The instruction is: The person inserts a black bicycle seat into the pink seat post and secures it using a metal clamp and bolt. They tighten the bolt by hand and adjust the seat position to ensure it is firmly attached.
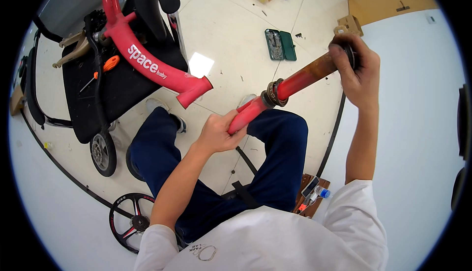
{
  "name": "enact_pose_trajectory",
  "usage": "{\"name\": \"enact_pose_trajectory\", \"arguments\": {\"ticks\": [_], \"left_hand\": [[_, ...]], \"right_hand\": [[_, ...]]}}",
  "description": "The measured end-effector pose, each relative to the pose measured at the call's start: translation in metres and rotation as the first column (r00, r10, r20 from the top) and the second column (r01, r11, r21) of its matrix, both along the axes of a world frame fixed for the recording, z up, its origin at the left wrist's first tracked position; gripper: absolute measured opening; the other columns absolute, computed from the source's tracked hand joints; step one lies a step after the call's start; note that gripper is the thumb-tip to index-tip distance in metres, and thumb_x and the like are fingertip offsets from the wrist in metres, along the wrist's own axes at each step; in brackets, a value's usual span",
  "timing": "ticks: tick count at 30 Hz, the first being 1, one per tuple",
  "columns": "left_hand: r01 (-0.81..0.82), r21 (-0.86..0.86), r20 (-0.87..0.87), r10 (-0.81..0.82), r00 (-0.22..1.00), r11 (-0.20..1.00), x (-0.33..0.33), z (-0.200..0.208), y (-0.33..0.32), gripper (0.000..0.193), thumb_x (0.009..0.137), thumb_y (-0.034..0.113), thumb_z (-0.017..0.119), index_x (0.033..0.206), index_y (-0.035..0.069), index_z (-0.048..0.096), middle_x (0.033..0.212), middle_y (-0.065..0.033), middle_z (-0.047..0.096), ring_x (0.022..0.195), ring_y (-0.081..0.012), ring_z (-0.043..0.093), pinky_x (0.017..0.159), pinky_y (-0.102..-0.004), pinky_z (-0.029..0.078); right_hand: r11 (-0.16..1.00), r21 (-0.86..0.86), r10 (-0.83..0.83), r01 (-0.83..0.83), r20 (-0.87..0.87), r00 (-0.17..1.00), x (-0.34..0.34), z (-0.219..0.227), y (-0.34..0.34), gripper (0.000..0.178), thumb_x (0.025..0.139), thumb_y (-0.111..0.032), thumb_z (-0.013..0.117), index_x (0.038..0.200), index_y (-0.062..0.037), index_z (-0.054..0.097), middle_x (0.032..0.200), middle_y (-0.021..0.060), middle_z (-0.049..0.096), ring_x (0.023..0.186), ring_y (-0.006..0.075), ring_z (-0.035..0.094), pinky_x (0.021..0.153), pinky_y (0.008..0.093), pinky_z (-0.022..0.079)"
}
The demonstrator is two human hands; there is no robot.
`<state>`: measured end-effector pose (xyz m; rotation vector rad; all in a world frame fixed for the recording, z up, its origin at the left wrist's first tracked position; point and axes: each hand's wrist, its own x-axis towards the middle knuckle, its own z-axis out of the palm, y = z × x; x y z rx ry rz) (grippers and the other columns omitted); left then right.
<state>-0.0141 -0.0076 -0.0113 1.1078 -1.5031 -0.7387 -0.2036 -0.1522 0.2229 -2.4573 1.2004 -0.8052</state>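
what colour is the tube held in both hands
The tube is red, with a brownish stretch near the right hand; seen best in the head view.

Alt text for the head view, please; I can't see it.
The person's left hand and right hand grip a red metal tube with a dark ring partway along it. To the left, a red bike frame lies across a black seat, near an orange-handled screwdriver.

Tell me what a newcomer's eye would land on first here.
First, the red tube with its metal rings, held slantwise right of centre by the left hand and right hand. Next, the curved red frame over the black chair at upper left. Then the open green case on the floor, towards the top.
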Motion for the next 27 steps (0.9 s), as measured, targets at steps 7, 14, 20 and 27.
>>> {"name": "enact_pose_trajectory", "arguments": {"ticks": [7, 14, 20, 27], "left_hand": [[-0.016, -0.04, -0.074, 0.013, 0.997, 0.999, -0.006, 0.009, -0.007, 0.014, 0.078, 0.007, 0.072, 0.08, 0.003, 0.059, 0.053, -0.0105, 0.052, 0.045, -0.0301, 0.055, 0.047, -0.0352, 0.043], [0.001, 0.009, -0.116, 0.0, 0.993, 1.0, -0.003, 0.019, -0.005, 0.014, 0.078, 0.009, 0.072, 0.079, 0.003, 0.06, 0.054, -0.0125, 0.055, 0.046, -0.0313, 0.057, 0.048, -0.0361, 0.045], [0.014, 0.003, -0.087, -0.014, 0.996, 1.0, 0.009, 0.017, 0.002, 0.014, 0.079, 0.01, 0.073, 0.079, 0.003, 0.06, 0.055, -0.0137, 0.056, 0.047, -0.0321, 0.058, 0.048, -0.0363, 0.045], [0.006, 0.03, -0.1, -0.003, 0.995, 1.0, 0.011, 0.012, 0.004, 0.014, 0.08, 0.01, 0.072, 0.083, 0.002, 0.061, 0.055, -0.0136, 0.055, 0.047, -0.0307, 0.058, 0.049, -0.0358, 0.046]], "right_hand": [[0.942, 0.334, 0.056, -0.012, -0.123, 0.991, 0.002, 0.049, -0.002, 0.024, 0.093, -0.019, 0.066, 0.109, -0.0015, 0.063, 0.088, 0.0014, 0.059, 0.065, 0.0056, 0.044, 0.057, 0.0207, 0.036], [0.884, 0.453, 0.185, -0.114, -0.115, 0.976, 0.002, 0.073, -0.006, 0.038, 0.09, -0.01, 0.068, 0.125, 0.0011, 0.059, 0.1, 0.0054, 0.064, 0.082, 0.0082, 0.06, 0.062, 0.0206, 0.044], [0.828, 0.557, 0.309, -0.061, -0.364, 0.878, 0.018, 0.094, -0.019, 0.044, 0.082, -0.007, 0.078, 0.122, 0.0021, 0.06, 0.104, 0.0095, 0.069, 0.089, 0.0143, 0.069, 0.072, 0.0253, 0.057], [0.801, 0.595, 0.201, 0.065, -0.369, 0.908, 0.035, 0.068, -0.007, 0.041, 0.086, -0.023, 0.076, 0.113, 0.0047, 0.062, 0.079, 0.0089, 0.068, 0.062, 0.0137, 0.067, 0.052, 0.0259, 0.053]]}}
